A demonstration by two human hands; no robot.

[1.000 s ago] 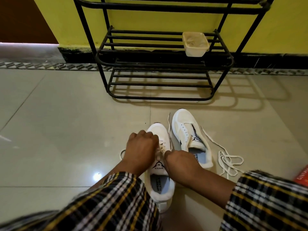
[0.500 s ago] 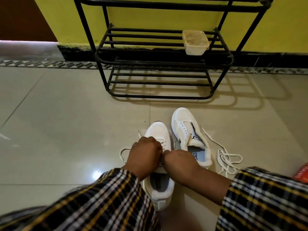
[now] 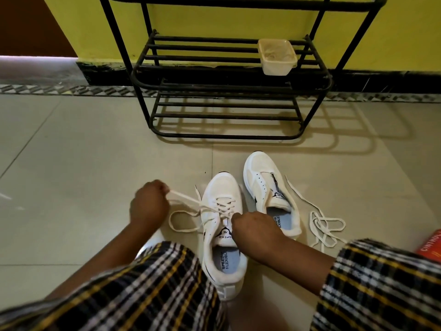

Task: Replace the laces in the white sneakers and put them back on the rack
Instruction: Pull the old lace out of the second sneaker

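A person's left hand (image 3: 149, 203), which a second ago lay together with the right over the shoe's tongue, has drawn out to the side, pinching a cream lace (image 3: 185, 200) taut from the nearer white sneaker (image 3: 223, 225) on the tiled floor (image 3: 71, 175). The right hand (image 3: 253, 226) grips the lace at the tongue. The second sneaker (image 3: 265, 185) stands unlaced just beside it, a loose lace (image 3: 324, 225) alongside, before the black rack (image 3: 226, 91).

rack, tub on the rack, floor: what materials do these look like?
Rack: likely metal, black painted; thin round welded-looking bars.
Tub: probably plastic, cloudy translucent; contents show dimly through its walls.
Floor: apparently glazed ceramic tile; grout lines, glossy reflections.
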